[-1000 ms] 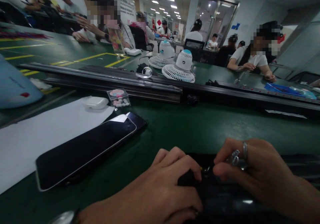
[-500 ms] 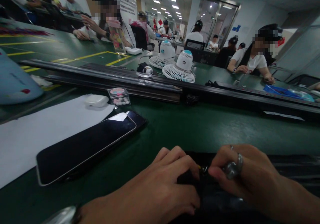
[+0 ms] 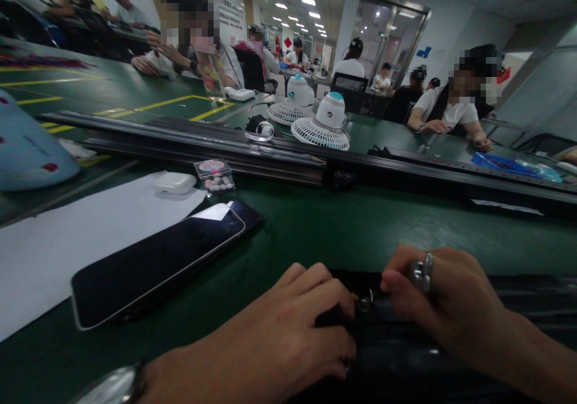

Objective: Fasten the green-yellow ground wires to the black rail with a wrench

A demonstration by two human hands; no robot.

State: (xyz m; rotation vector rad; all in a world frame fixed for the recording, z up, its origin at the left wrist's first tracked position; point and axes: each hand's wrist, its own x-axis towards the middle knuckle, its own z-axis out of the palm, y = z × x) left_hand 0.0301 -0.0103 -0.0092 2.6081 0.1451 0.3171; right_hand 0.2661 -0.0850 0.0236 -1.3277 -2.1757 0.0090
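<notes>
My left hand (image 3: pixel 288 326) lies over the dark material, its fingers curled down at the left of a small metal ring-shaped part (image 3: pixel 365 300). A bit of yellow shows by its index fingertip; what its fingers grip is hidden. Just right of the metal part, my right hand (image 3: pixel 455 308) is closed, thumb against the bent index finger. Inside that fist shows a shiny, rounded silvery object (image 3: pixel 415 273), beside a finger ring; its kind is unclear. Beneath both hands lies a black, glossy, sheet-like or strip-like item (image 3: pixel 406 356), too dark to make out fully.
To the left are a phone (image 3: pixel 157 266), white paper (image 3: pixel 99 211), an earbud case (image 3: pixel 175 183) and a clear box of small balls (image 3: pixel 217 177). Long dark rails (image 3: pixel 270 163) cross the table beyond. Two white fans (image 3: pixel 321 124) stand behind them, with co-workers seated farther away.
My right hand has risen slightly and drawn back from the small metal part, which now shows more plainly. My left hand stays almost in place.
</notes>
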